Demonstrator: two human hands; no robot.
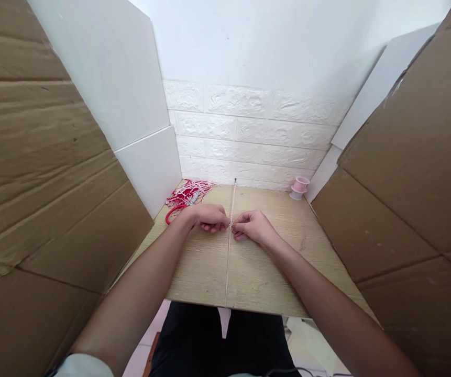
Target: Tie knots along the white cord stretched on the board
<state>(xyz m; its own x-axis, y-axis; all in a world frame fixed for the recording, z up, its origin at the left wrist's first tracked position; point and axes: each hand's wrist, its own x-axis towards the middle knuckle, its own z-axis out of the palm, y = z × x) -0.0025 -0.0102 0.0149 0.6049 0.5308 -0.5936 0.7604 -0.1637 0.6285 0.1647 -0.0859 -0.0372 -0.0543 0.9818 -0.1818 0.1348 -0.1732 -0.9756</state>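
A thin pale cord (228,262) runs taut down the middle of the wooden table (272,272), from a pin (235,180) at the far edge to the near edge. My left hand (207,217) and my right hand (252,226) meet at the cord about a third of the way down. Both hands are closed in a pinch on it, fingertips almost touching. A small knot or braid seems to sit between the fingertips, too small to make out.
A pile of red and white cords with red-handled scissors (186,198) lies at the far left. A pink spool (299,187) stands at the far right. Cardboard walls (414,173) flank the table on both sides; a white brick-pattern wall (249,136) is behind.
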